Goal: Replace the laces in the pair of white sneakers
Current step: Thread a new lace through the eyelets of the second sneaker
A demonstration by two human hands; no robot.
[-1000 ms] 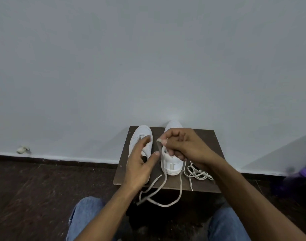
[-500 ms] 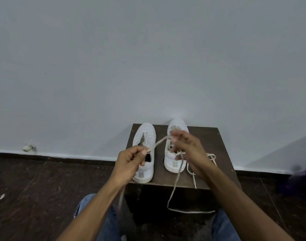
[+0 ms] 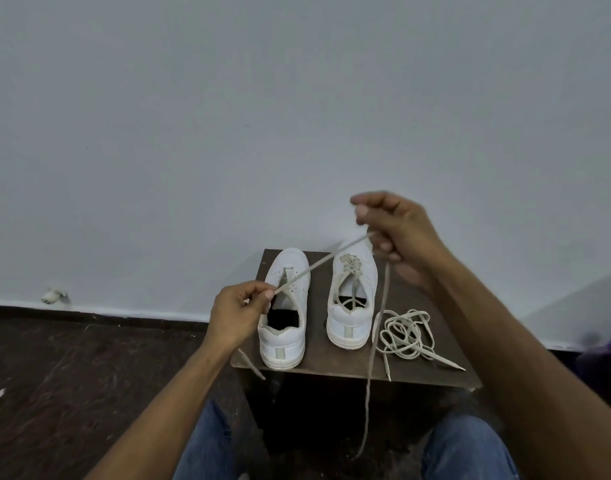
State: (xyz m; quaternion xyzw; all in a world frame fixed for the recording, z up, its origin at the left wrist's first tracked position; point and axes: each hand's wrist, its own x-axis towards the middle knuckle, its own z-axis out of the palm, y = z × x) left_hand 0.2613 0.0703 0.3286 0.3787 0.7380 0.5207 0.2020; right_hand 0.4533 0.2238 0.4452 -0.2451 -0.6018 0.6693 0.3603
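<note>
Behind, small brown table (image 3: 404,370) against grey wall (image 3: 297,116).

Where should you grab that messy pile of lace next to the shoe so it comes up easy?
Probably pinch the loose lace by the stiff tip that pokes out toward the stool's near right edge, coming from the right. The tip lies straight and free of the coils, so a grip there should pull the loops out instead of tightening them.

Left hand (image 3: 235,311) pinches low with curled fingers, right hand (image 3: 397,233) raised higher, fingers curled, both forearms outstretched
</note>
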